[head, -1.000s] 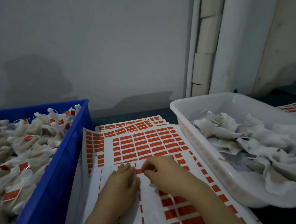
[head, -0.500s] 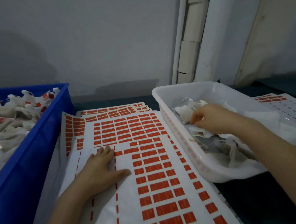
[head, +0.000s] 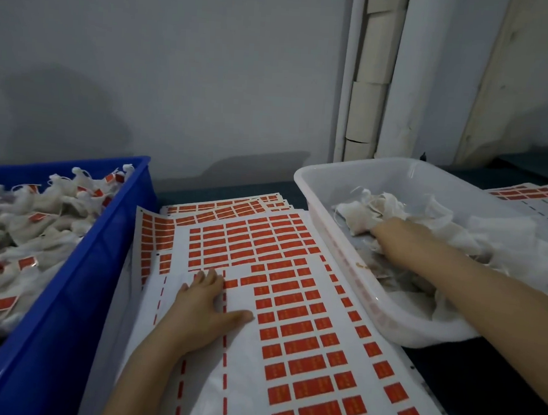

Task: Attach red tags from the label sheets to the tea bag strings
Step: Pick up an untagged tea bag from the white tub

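The top label sheet lies in front of me with rows of red tags; its left part is peeled bare. My left hand rests flat on that bare part, fingers straight and thumb spread. My right hand reaches into the white bin, fingers curled down into the pile of untagged tea bags and closing on one. Its fingertips are hidden among the bags.
A blue crate at the left holds several tea bags with red tags. More label sheets lie fanned under the top one. Another sheet shows behind the white bin. A grey wall stands close behind.
My right hand left the label sheet and moved right into the white bin, then deeper into the tea bags. My left hand stayed flat on the sheet.
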{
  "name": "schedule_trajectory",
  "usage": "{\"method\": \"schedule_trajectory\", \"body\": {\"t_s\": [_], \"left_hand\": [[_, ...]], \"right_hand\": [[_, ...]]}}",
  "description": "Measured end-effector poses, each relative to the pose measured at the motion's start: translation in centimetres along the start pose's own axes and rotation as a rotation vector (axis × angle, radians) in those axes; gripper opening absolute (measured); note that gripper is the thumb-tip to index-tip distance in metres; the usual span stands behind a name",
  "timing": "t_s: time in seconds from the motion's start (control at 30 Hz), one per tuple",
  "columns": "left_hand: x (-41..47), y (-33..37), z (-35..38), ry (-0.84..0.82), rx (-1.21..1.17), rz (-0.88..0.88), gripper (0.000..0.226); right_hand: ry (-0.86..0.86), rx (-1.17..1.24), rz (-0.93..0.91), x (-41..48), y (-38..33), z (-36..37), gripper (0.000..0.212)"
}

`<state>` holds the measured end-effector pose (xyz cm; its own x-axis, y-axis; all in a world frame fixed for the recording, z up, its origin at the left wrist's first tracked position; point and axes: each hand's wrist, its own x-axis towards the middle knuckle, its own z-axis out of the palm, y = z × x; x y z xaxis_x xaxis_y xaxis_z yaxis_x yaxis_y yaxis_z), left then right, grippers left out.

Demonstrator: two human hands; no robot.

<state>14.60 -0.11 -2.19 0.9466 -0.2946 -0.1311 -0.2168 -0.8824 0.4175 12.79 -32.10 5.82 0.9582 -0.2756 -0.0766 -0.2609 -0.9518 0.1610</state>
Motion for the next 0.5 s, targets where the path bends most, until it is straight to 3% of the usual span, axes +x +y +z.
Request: {"method": "schedule_trajectory", "body": {"t_s": [0.1, 0.3, 0.4, 0.5], "left_hand": [[0.2, 0.4, 0.3, -0.012, 0.036, 0.007, 0.088], [1.2, 1.2, 0.4, -0.026, 0.106, -0.002, 0.095], [1.7, 1.4, 0.4, 0.022, 0.011, -0.013, 0.088], [1.2, 1.4, 0.8, 0.181, -0.174, 0.018, 0.087]], "right_hand": [[0.143, -0.011, 0.014, -0.5, -0.2, -1.2, 0.014], [0.328, 0.448, -0.036, -2.1, -1.6, -6.0, 0.024], [0.473, 0.592, -0.099, -3.2, -3.4, -8.3, 0.026], [0.564, 0.766, -0.141, -4.4, -5.7, -9.5, 0.024]]}}
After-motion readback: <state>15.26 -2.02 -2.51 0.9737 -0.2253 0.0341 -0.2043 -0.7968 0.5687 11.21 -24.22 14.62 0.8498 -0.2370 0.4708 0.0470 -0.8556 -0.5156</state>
